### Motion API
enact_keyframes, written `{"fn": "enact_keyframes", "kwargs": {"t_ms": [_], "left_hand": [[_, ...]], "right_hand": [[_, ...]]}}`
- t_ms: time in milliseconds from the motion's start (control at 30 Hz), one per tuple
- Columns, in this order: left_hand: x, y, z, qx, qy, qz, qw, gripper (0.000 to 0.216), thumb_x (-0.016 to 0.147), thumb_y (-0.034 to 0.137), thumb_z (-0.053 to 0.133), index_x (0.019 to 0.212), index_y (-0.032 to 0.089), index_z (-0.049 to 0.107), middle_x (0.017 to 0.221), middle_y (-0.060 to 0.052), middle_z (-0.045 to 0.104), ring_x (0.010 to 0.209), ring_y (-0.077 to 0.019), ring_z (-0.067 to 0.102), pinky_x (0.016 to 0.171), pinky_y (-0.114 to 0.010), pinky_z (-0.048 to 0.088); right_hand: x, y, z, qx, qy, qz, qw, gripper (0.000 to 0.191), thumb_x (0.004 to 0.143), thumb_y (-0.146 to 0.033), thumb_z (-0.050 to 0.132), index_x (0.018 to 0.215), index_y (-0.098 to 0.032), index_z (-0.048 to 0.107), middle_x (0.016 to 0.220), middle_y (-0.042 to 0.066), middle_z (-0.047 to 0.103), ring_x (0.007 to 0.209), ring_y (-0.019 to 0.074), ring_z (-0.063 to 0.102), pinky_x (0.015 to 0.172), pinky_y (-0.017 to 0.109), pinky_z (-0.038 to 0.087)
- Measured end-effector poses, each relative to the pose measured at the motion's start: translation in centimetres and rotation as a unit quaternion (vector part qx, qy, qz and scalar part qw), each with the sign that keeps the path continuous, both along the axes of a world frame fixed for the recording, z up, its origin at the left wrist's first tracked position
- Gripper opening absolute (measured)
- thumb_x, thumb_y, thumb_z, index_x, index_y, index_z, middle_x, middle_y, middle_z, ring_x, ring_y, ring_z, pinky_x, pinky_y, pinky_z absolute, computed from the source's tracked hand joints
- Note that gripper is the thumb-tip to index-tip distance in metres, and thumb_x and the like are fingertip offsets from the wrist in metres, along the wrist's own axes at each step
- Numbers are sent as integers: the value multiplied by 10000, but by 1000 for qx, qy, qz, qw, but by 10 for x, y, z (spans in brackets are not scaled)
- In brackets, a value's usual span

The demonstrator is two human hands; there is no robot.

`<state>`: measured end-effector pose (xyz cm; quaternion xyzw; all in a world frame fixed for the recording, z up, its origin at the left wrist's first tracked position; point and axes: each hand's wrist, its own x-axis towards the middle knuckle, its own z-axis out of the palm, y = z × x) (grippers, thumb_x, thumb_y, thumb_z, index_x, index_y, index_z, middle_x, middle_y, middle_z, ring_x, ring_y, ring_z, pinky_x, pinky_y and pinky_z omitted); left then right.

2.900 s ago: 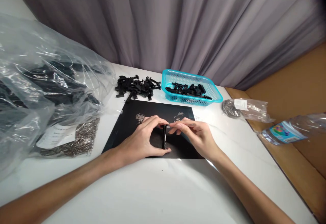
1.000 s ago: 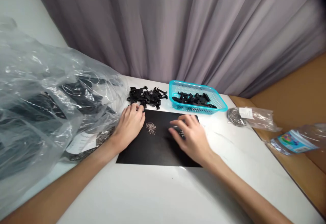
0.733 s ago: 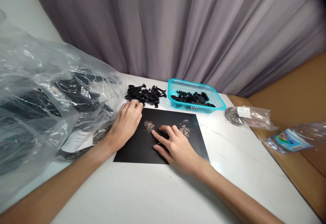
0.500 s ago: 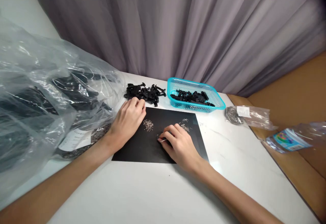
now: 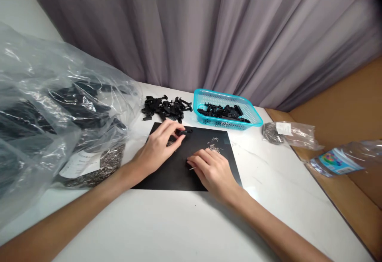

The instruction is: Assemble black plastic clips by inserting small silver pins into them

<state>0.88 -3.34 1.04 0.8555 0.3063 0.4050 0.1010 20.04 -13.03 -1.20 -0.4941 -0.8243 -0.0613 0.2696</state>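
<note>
Our two hands are apart near the middle of the frame: our left hand (image 5: 159, 144) pinches a black plastic part (image 5: 186, 131) between thumb and fingers, above the upper half of a black sheet (image 5: 173, 174), while our right hand (image 5: 213, 172), low over the same sheet, has its fingertips closed on a thin pale rod (image 5: 192, 168), mostly hidden. A left heap of small metal pieces (image 5: 171, 143) shows partly behind our left fingers; a right heap of small metal pieces (image 5: 214, 146) lies just beyond our right knuckles. Above the sheet, at upper centre, we have a loose pile of black plastic parts (image 5: 165, 108) and, just right of it, a turquoise plastic basket (image 5: 253, 119) holding more black parts (image 5: 223, 112). At the frame's right are a small labelled bag (image 5: 298, 134) and a clear plastic bottle (image 5: 343, 159) lying tilted; at left, a large clear plastic bag (image 5: 68, 61) bulges beside a labelled bag of metal pieces (image 5: 112, 160). A grey curtain (image 5: 179, 31) spans the top.
</note>
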Motion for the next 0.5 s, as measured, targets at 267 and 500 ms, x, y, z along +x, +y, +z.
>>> {"fn": "enact_keyframes", "kwargs": {"t_ms": [267,500], "left_hand": [[3,-6,-7,-114,44,-35,992,146,985,262,542,1086,212,636,1046,-25,625,772,-134,669,809,-323,603],[5,-12,-2,-86,86,-24,992,288,1026,271,481,1200,232,707,1065,-50,644,1011,-210,655,987,-391,535]], "right_hand": [[21,3,11,-108,193,-52,974,168,1016,-181,541,1013,-237,699,967,52,683,840,194,666,709,308,534],[25,6,1,-98,208,-20,973,247,1015,-134,501,1090,-224,719,1014,74,654,886,204,675,780,348,582]]}}
